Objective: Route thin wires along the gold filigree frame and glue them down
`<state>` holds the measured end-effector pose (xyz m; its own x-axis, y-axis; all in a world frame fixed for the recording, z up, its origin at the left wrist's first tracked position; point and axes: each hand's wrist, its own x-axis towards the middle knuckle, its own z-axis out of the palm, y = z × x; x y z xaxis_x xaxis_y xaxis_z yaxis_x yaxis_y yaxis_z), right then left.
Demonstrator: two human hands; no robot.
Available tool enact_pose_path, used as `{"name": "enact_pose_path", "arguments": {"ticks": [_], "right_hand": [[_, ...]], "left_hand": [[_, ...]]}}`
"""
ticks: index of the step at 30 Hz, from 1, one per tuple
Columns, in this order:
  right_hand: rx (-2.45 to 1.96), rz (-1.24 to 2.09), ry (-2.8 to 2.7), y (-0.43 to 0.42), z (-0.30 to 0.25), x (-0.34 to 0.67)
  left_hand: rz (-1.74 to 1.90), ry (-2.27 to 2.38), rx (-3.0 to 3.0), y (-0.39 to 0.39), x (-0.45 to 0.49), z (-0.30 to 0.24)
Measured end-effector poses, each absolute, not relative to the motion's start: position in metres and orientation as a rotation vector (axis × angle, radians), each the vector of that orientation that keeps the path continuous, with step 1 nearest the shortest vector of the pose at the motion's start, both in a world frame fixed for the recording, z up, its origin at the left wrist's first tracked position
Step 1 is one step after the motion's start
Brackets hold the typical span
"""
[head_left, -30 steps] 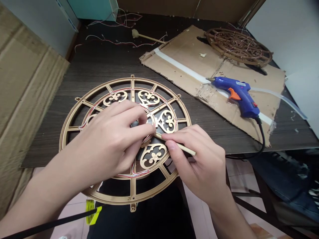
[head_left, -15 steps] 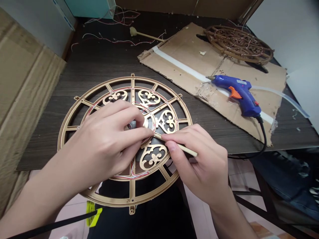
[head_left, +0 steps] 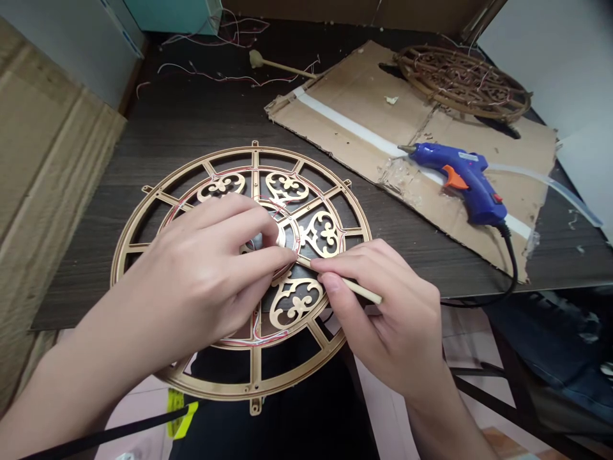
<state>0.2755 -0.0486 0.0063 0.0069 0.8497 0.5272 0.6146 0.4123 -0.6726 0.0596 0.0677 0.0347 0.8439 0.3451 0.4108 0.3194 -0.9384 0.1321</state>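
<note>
A round gold openwork frame with scroll ornaments and thin red and white wires along its rings lies on the dark table, its near edge hanging over the table's front. My left hand rests on the frame's middle, fingers curled and pinched at the hub; what they grip is hidden. My right hand is closed on a thin wooden stick, whose tip meets my left fingertips at the hub.
A blue hot glue gun with a black cord lies on a torn cardboard sheet at the right. A second brown round frame sits far right. Loose wires and another stick lie at the back. Cardboard boxes stand left.
Both hands stay at the frame's hub with the stick. Only the view has shifted slightly.
</note>
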Motion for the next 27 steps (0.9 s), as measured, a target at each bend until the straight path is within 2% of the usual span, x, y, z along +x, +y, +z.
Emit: {"name": "enact_pose_path", "arguments": {"ticks": [8,17,27], "right_hand": [[-1.263,0.329,-1.718,-0.048,0.007,0.278],[-1.27,0.346,-1.713,-0.049,0.007,0.279],[-1.251,0.326,-1.737,-0.048,0.009,0.28]], "left_hand": [[0.589,0.437,2.971,0.073,0.065,0.037],[0.67,0.517,2.885,0.069,0.057,0.034],[0.541,0.412,2.964,0.075,0.067,0.039]]}}
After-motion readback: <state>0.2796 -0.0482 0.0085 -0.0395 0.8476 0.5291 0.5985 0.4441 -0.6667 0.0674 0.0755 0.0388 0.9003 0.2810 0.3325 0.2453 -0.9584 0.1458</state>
